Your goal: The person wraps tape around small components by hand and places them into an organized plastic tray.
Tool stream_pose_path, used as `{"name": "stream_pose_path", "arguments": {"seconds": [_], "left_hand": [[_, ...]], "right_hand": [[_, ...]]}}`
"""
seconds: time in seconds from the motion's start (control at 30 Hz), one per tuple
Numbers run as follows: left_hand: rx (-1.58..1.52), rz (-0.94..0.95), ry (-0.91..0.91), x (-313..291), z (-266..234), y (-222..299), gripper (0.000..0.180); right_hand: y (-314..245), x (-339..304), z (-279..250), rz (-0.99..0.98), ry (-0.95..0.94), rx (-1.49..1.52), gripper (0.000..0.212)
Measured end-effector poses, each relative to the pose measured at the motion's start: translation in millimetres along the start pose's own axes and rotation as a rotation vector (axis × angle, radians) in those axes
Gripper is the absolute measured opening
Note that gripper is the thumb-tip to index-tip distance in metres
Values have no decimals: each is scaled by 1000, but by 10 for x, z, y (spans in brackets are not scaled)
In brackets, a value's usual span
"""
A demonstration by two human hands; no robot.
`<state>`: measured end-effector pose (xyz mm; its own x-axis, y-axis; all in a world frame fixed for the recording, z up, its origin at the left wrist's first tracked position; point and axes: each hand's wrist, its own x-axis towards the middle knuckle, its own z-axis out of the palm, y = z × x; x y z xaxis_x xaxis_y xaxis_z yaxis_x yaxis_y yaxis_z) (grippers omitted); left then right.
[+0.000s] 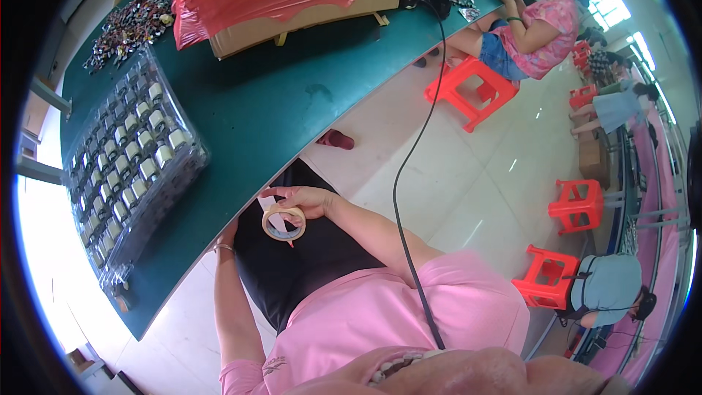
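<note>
My right hand [311, 202] is over my lap beside the table edge, its fingers through and around a roll of cream masking tape [267, 228]. A whitish strip [269, 202] shows between the fingers and the roll; I cannot tell whether it is tape or paper. My left hand [229, 232] is at the edge of the green table [252, 128], its fingers mostly hidden there. On the table to the left lies a clear plastic tray [191, 148], with several rows of small cream-and-dark cylindrical parts [148, 169] in it.
A cardboard box [307, 23] lined with red plastic stands at the back, between heaps of small parts [135, 25]. A black cable [398, 183] crosses my view. One person [548, 36] sits on a red stool [472, 91] at the table's far right; other people and stools are further right.
</note>
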<state>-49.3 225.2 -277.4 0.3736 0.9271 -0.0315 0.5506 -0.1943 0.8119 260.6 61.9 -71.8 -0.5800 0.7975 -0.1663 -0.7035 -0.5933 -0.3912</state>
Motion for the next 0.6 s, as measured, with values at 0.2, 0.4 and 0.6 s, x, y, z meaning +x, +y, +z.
{"name": "stream_pose_path", "arguments": {"seconds": [0.2,0.4,0.6], "left_hand": [[444,-34,14,-572,-64,1686,46],[442,-20,-72,-1167,-159,2121,63],[369,-69,-65,-1937,-414,2320,58]], "right_hand": [[179,-213,-16,-71,218,-306,67],[406,-463,345,-132,312,-436,71],[414,-555,810,-160,295,-657,65]]}}
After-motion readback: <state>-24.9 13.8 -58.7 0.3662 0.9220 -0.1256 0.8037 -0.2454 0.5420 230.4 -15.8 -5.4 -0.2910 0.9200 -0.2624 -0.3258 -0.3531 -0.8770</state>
